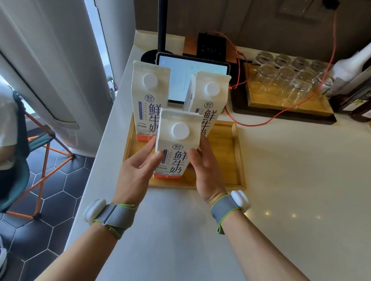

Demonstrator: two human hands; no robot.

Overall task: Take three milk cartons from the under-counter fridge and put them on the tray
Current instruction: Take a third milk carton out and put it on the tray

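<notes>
Milk carton (177, 145) stands upright over the tray's (238, 161) near edge, clasped between left hand (136, 171) and right hand (206, 173), directly ahead

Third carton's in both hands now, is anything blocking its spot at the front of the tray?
Nothing visible does. The third carton sits between the left hand and right hand, already over the tray; the other two cartons stand behind it.
</notes>
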